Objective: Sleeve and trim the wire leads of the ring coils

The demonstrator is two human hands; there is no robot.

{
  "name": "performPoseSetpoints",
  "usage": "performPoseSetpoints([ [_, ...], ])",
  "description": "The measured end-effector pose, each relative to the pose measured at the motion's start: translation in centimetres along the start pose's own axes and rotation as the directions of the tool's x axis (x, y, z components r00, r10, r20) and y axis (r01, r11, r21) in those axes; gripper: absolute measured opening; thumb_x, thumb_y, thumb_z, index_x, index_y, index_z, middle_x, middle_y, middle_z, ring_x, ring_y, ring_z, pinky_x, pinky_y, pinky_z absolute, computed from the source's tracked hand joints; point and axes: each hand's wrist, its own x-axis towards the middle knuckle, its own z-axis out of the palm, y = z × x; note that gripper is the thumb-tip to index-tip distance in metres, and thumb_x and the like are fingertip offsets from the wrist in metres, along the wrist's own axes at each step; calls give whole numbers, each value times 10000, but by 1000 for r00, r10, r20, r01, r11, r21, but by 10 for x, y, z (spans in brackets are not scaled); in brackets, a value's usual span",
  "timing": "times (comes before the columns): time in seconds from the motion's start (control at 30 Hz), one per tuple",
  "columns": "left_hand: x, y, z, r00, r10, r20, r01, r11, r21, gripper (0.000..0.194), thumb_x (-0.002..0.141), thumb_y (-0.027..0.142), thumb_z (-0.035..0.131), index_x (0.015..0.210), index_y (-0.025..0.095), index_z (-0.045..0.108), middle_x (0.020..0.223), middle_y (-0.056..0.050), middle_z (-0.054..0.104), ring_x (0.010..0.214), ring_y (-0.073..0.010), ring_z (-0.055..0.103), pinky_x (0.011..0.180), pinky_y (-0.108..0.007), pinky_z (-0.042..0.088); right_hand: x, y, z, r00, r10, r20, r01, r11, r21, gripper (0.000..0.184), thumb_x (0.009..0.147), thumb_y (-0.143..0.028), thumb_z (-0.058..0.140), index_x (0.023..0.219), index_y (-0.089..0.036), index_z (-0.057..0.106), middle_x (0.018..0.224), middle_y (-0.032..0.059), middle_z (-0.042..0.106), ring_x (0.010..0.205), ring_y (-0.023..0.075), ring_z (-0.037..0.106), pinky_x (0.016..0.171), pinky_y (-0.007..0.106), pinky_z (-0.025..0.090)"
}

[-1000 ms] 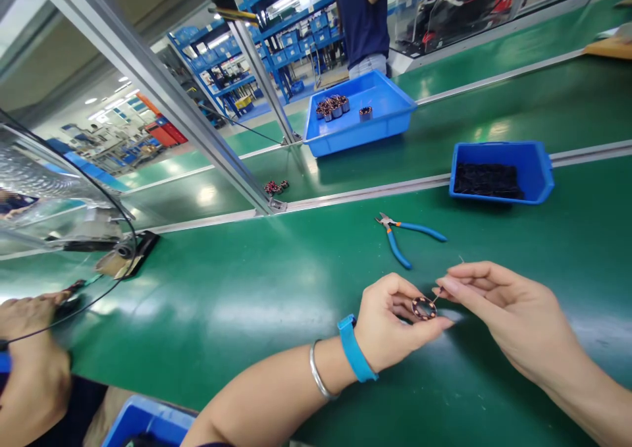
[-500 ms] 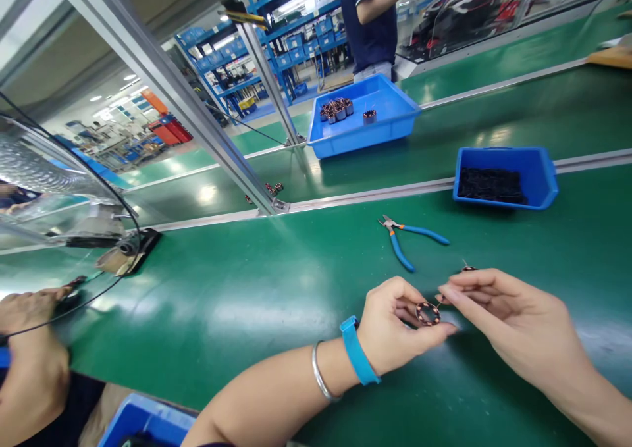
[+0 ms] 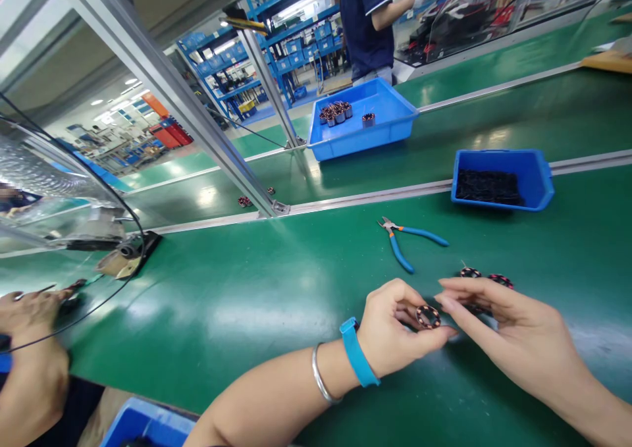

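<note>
Head view: held the copper ring in the half-curled left hand, pinched from its left side; had the right hand just right of it, nearly closed, couldn't tell if on anything.

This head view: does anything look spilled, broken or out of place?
Nothing looks spilled or plainly damaged. One mild oddity: in the large blue tray, a single wound part stands apart from the cluster. The pliers simply lie open. The ring in the left hand is too small to check for flaws.
</note>
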Motion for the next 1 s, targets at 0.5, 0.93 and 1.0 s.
performPoseSetpoints([
  [0.5, -1, -3, -2, 996, 75, 42, -78, 994, 71, 628, 587, 600, 1046, 743, 187, 599, 755, -13, 682, 618, -109, 661, 592, -211, 599, 7, 7, -29, 939, -304, 162, 315, 948, -43, 160, 1034, -360, 714, 1128, -335, 841, 720, -53, 795, 514, 115, 719, 523, 170, 602],
  [0.93, -4, -9, -8, 990, 105, 95, -124, 967, 223, 619, 618, 651, 1021, 795, 176, 666, 838, -36, 694, 658, -116, 672, 632, -227, 624, 1, 16, -36, 806, -471, 359, 530, 844, -82, 226, 1065, -248, 613, 1053, -321, 827, 867, 7, 849, 688, 203, 814, 573, 268, 623],
  [1.0, -4, -9, -8, 989, 110, 102, -131, 963, 235, 621, 621, 665, 1014, 786, 177, 667, 831, -35, 692, 658, -116, 667, 625, -221, 616, 2, 13, -36, 797, -472, 378, 532, 844, -67, 220, 1064, -226, 603, 996, -312, 794, 840, -4, 832, 667, 180, 797, 573, 251, 601],
])
